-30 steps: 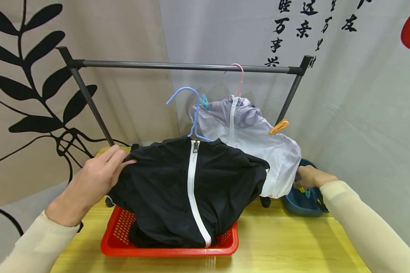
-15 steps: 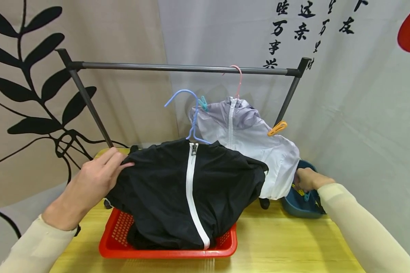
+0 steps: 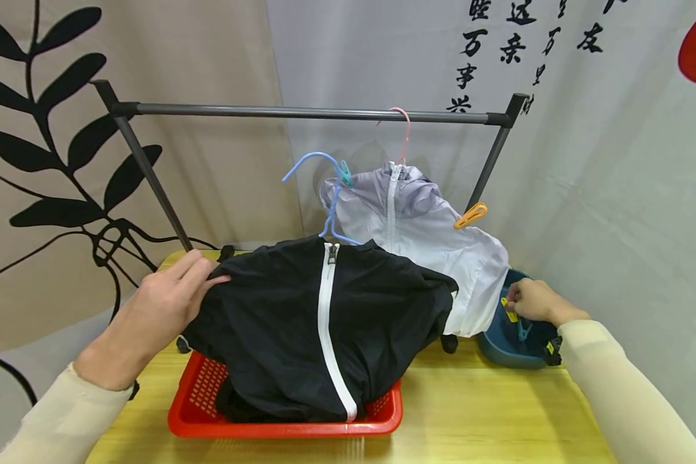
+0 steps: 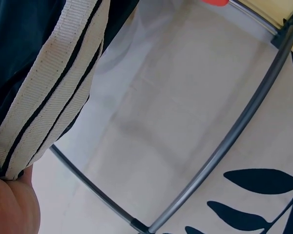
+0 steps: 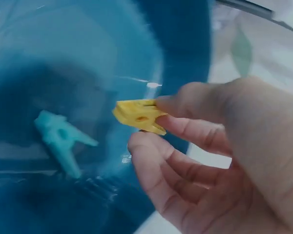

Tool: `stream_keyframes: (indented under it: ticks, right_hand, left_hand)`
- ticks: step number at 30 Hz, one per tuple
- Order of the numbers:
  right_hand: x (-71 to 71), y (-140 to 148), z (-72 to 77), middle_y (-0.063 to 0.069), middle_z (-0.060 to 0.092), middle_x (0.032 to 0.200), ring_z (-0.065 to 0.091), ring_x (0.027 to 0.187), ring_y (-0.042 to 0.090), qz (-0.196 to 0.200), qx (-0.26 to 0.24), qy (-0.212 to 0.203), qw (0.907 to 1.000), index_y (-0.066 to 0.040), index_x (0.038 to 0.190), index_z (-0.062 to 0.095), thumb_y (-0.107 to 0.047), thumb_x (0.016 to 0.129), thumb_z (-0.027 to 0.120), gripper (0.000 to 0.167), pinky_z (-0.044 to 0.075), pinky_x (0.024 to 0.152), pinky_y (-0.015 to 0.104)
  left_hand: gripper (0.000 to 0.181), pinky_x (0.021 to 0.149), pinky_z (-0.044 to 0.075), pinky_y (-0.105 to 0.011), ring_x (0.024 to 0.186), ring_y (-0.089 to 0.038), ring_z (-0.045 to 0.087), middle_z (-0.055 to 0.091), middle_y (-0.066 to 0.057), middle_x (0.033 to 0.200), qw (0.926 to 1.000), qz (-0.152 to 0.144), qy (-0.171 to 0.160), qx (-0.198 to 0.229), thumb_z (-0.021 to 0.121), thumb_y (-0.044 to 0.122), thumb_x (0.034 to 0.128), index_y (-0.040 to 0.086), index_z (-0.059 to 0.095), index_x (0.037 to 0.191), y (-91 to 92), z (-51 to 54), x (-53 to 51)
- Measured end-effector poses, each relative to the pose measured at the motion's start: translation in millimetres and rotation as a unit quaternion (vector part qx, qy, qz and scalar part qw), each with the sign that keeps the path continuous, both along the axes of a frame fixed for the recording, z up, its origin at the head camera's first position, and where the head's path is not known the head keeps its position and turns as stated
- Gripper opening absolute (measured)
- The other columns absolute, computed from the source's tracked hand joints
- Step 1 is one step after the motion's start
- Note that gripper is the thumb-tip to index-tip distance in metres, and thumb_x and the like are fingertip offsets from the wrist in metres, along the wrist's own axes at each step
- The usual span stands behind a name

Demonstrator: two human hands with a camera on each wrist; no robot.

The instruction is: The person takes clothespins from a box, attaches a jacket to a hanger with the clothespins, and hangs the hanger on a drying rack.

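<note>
My left hand (image 3: 171, 299) pinches the left shoulder of a black jacket (image 3: 267, 322) with a white front zip, holding it up over the red basket (image 3: 287, 430). A blue hanger (image 3: 332, 193) sticks out of the jacket's neck, its hook off the rail. Striped white trim (image 4: 53, 83) on the dark cloth shows above the left hand in the left wrist view. Over the blue basin (image 3: 513, 357), my right hand (image 3: 542, 303) pinches a yellow clothespin (image 5: 139, 113) between thumb and fingers. A teal clothespin (image 5: 61, 139) lies on the basin's floor.
Behind the black jacket, a grey-white jacket (image 3: 423, 238) hangs by a pink hanger (image 3: 406, 138) from the dark metal rack (image 3: 255, 111). An orange clothespin (image 3: 471, 216) and a teal one are at its shoulders. The basket and basin stand on a yellow wooden table (image 3: 470, 412).
My right hand has come up a little and to the right within the basin, with the yellow clothespin now plainly between its fingers. The left hand and black jacket have hardly moved.
</note>
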State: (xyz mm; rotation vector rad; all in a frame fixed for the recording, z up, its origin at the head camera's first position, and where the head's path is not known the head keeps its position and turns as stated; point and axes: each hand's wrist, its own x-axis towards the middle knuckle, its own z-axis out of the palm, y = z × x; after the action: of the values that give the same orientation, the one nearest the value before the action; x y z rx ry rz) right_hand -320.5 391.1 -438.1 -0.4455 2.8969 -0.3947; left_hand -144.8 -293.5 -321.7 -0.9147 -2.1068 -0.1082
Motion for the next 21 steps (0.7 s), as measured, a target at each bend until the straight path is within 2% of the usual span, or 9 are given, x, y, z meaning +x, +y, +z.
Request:
stream_keyframes:
  ticks: [5, 13, 17, 21]
  right_hand:
    - [11.3, -3.1, 14.1, -0.004, 0.072, 0.073, 0.061, 0.07, 0.018, -0.04, -0.044, 0.042, 0.9973, -0.012, 0.09, 0.079, -0.019, 0.104, 0.077, 0.015, 0.046, 0.072, 0.037]
    - [38.9, -12.1, 34.8, 0.007, 0.082, 0.086, 0.069, 0.071, 0.015, -0.089, -0.124, 0.099, 0.9834, -0.008, 0.105, 0.079, -0.027, 0.114, 0.069, 0.024, 0.05, 0.063, 0.032]
    - [57.1, -18.2, 45.3, 0.006, 0.082, 0.085, 0.068, 0.069, 0.007, -0.112, -0.159, 0.139, 0.9711, -0.009, 0.104, 0.08, -0.032, 0.116, 0.072, 0.028, 0.051, 0.063, 0.028]
    - [76.2, -23.4, 54.4, 0.003, 0.08, 0.078, 0.065, 0.065, 0.001, -0.144, -0.201, 0.196, 0.9489, -0.009, 0.1, 0.081, -0.036, 0.115, 0.078, 0.031, 0.048, 0.06, 0.024]
  left_hand:
    - [0.052, 0.053, 0.045, -0.019, 0.065, -0.009, 0.043, 0.049, -0.003, 0.088, 0.9999, -0.002, -0.005, 0.01, 0.038, 0.04, 0.1276, 0.002, 0.058, 0.099, -0.9, -2.8, -1.5]
    - [0.051, 0.052, 0.044, -0.021, 0.062, -0.009, 0.044, 0.053, -0.005, 0.09, 0.9999, 0.005, -0.011, 0.007, 0.037, 0.037, 0.1281, 0.0, 0.058, 0.101, 0.6, -8.2, -2.6]
    - [0.05, 0.051, 0.043, -0.022, 0.06, -0.01, 0.045, 0.052, -0.005, 0.091, 0.9997, 0.009, -0.019, 0.009, 0.037, 0.036, 0.1284, 0.0, 0.058, 0.102, 0.0, -9.6, -2.5]
    - [0.049, 0.051, 0.044, -0.022, 0.059, -0.01, 0.045, 0.053, -0.006, 0.091, 0.9999, 0.001, -0.007, 0.012, 0.04, 0.036, 0.1279, -0.001, 0.058, 0.101, 1.4, -12.3, -4.7]
